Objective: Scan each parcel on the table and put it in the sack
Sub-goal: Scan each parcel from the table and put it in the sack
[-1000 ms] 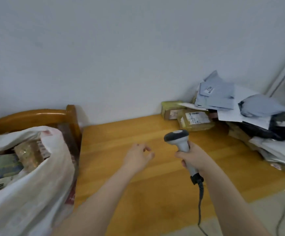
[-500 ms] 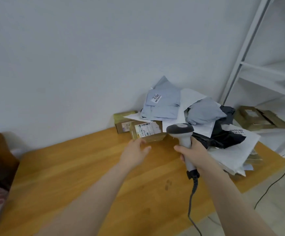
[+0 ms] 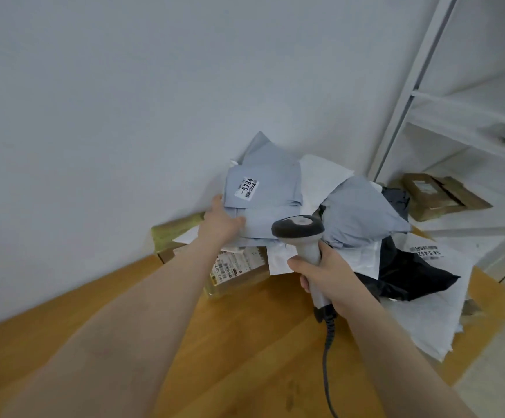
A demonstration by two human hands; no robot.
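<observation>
1. On the far end of the wood table [image 3: 245,342], by the white wall, lies a pile of parcels.
2. At the top of the pile is a grey bag [image 3: 272,191] with a white label that reads 5784.
3. The left hand [image 3: 222,221] is at the left edge of this grey bag. Its thumb lies on top and its fingers curl at the edge, so it grips the bag.
4. The right hand [image 3: 326,273] is wrapped tight round the handle of a scanner [image 3: 298,229]. The scanner stands up, with its dark head just in front of the pile.
5. A black cord [image 3: 326,357] hangs from the bottom of the scanner.
6. The two hands are apart, with the left one farther back.
7. Under the left arm sits a brown box [image 3: 239,273] with a label on top. Behind it, by the wall, is a green box [image 3: 174,232].
8. Right of the scanner lie a second grey bag [image 3: 363,212], a black bag [image 3: 408,273] and a white bag [image 3: 444,312].
9. A white shelf [image 3: 416,86] stands to the right of the table, with a flat box [image 3: 438,197] on it.
</observation>
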